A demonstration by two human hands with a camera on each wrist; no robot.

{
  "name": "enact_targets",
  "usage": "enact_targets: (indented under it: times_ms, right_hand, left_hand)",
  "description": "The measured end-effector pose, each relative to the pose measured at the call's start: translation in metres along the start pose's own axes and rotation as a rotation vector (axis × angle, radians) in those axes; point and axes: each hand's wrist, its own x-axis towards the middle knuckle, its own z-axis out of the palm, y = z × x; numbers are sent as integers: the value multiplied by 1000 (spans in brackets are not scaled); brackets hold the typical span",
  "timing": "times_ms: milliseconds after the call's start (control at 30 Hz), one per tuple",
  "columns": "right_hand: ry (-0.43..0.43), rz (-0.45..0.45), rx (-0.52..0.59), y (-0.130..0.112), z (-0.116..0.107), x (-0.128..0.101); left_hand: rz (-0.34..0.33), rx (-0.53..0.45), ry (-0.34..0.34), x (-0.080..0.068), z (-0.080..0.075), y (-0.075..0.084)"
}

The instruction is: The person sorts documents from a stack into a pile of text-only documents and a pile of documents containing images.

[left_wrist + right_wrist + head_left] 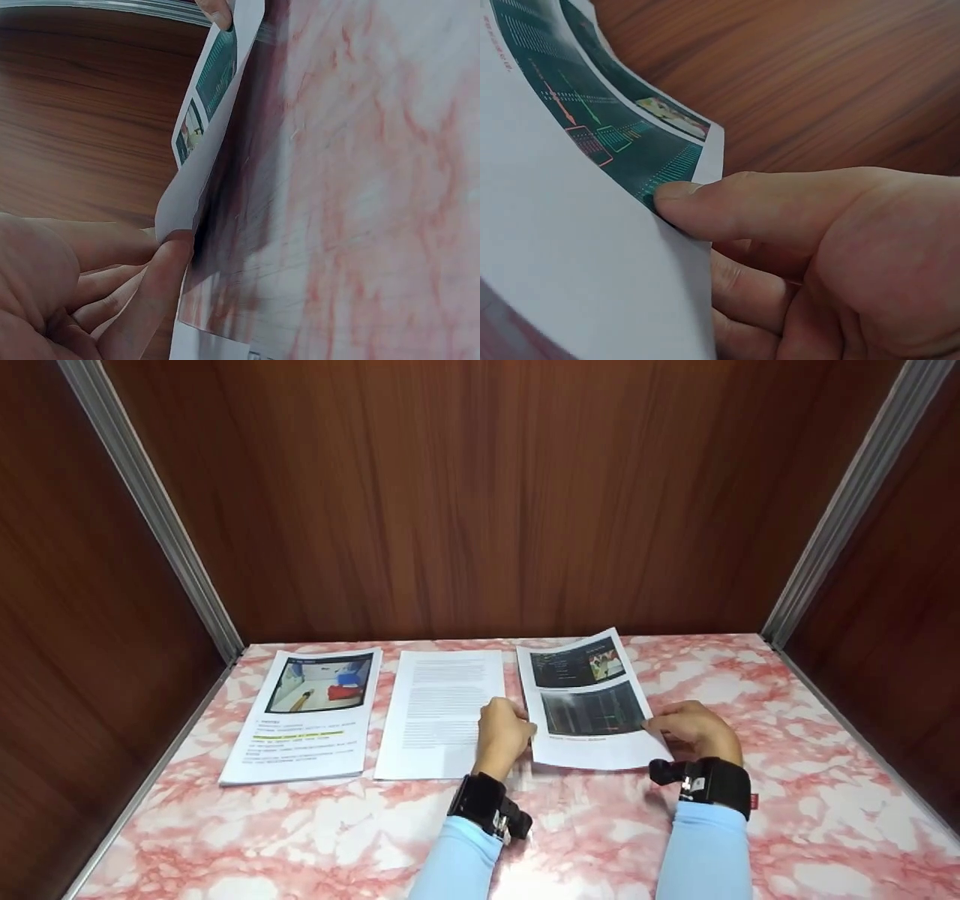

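Soft even light, mild tabletop glare, wrist views dim and blurred.

Head view looks down from above; both wrist views closely share the printed sheet (589, 701).

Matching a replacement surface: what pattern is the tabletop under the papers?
The tabletop is pink-and-white marbled, clearest in the head view.
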Motion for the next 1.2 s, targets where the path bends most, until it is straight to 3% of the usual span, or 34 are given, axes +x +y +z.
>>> enact_targets:
  times_ms: [367, 867, 1200]
  right_hand:
    - [2, -2, -62, 6, 0, 2]
    - [26, 5, -93, 4, -2, 2]
    - [40, 53, -38, 5, -3, 0]
  left_hand:
    - [-97, -53, -62, -2, 6, -3]
    - [-80, 9, -70, -1, 4, -1]
    - [-119, -13, -98, -3, 0, 1]
